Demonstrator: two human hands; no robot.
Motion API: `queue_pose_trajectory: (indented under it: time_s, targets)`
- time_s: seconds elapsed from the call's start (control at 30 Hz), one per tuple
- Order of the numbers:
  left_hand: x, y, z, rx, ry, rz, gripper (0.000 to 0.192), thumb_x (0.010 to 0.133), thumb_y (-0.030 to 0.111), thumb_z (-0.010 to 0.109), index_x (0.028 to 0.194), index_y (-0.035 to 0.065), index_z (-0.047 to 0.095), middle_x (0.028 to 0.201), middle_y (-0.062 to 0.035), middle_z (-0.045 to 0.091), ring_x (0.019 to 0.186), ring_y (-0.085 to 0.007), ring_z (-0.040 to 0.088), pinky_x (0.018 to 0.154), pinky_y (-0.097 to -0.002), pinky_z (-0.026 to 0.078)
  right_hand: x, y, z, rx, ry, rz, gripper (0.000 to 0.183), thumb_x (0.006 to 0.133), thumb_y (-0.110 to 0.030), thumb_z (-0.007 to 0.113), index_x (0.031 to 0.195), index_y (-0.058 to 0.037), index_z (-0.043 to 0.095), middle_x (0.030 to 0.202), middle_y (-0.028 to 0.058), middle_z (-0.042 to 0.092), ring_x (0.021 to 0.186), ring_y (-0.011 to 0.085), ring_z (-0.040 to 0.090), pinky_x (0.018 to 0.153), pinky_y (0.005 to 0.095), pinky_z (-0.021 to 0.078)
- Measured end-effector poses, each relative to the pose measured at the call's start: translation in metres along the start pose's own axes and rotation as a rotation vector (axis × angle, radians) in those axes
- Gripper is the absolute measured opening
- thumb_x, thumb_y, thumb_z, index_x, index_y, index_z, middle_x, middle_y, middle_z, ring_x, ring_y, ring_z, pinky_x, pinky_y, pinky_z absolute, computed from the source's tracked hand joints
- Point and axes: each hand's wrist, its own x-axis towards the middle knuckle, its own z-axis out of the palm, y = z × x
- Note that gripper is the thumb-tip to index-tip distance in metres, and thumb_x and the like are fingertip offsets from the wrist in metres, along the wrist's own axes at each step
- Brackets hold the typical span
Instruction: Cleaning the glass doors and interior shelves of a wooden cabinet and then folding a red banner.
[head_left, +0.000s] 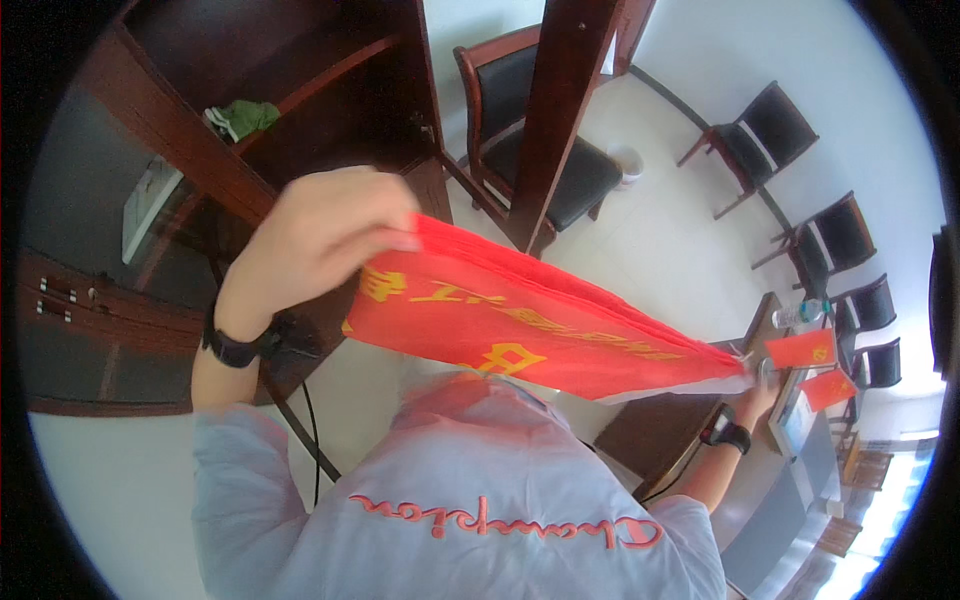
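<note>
A red fabric flag or banner with yellow characters (480, 315) is stretched across the view in front of my chest, its upper edge gathered in folds. My left hand (330, 225), slightly blurred, grips its wide end at the upper left, a dark band on the wrist. The banner narrows toward the right, where my right hand (761, 386) is closed around the other end, close to a desk. A watch is on that wrist. The fingers of the right hand are small and partly hidden. A white strip shows along the banner's lower right edge.
At the upper left is a dark wooden cabinet (345, 67) with a green cloth (251, 118) on its shelf. An open door panel (566, 97) stands before a chair (585, 176). More chairs line the wall. The desk (757, 322) bears a plastic bottle (795, 313) and small red flags (802, 349).
</note>
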Motion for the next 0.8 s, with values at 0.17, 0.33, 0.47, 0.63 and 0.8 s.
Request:
queue_pose_trajectory:
  time_s: [0.17,0.33,0.47,0.63,0.8]
  targets:
    - [0.056,0.020,0.071,0.007,-0.235,0.272,0.012,0.075,0.010,0.054,0.082,0.0017,0.049,0.074,-0.0112,0.053,0.067,-0.0281,0.054,0.057,-0.0359,0.044,-0.074,-0.178,0.118,0.123,-0.791,-0.589,0.055,0.076,-0.018,0.062,0.123,-0.0008,0.039,0.118,0.0129,0.049,0.111,0.0234,0.046,0.095,0.0358,0.0327]
    - [0.057,0.026,0.068,-0.011,-0.290,0.040,0.020,0.081,0.015,0.053,0.088,0.0023,0.040,0.064,-0.0152,0.055,0.063,-0.0324,0.057,0.052,-0.0386,0.042,-0.186,-0.264,0.180,0.050,-1.644,-0.421,0.045,0.069,-0.015,0.072,0.107,0.0007,0.054,0.094,0.0096,0.061,0.088,0.0148,0.058,0.078,0.0284,0.0447]
    - [0.033,0.011,0.035,-0.263,-0.268,-0.283,0.029,0.078,0.013,0.059,0.098,0.0033,0.040,0.069,-0.0143,0.056,0.066,-0.0263,0.059,0.056,-0.0336,0.045,-0.223,-0.263,0.210,0.225,-1.656,-0.280,0.021,0.077,-0.010,0.063,0.094,0.0005,0.061,0.075,0.0009,0.063,0.069,0.0054,0.055,0.063,0.0217,0.0457]
    - [-0.069,-0.033,-0.002,-0.271,-0.275,-0.475,0.052,0.069,0.017,0.070,0.111,0.0031,0.041,0.088,-0.0131,0.059,0.079,-0.0243,0.060,0.068,-0.0323,0.046,-0.258,-0.280,0.249,0.326,-1.574,-0.207,0.016,0.082,-0.010,0.058,0.091,0.0028,0.063,0.073,-0.0007,0.062,0.065,0.0026,0.053,0.057,0.0178,0.0432]
    - [-0.198,-0.053,-0.017,0.027,-0.134,-0.750,0.022,0.075,0.021,0.059,0.085,0.0018,0.055,0.072,-0.0200,0.055,0.068,-0.0343,0.055,0.059,-0.0383,0.042,-0.274,-0.302,0.274,0.319,-1.507,-0.237,0.015,0.082,-0.008,0.058,0.087,0.0044,0.063,0.072,0.0000,0.062,0.063,0.0034,0.053,0.055,0.0174,0.0424]
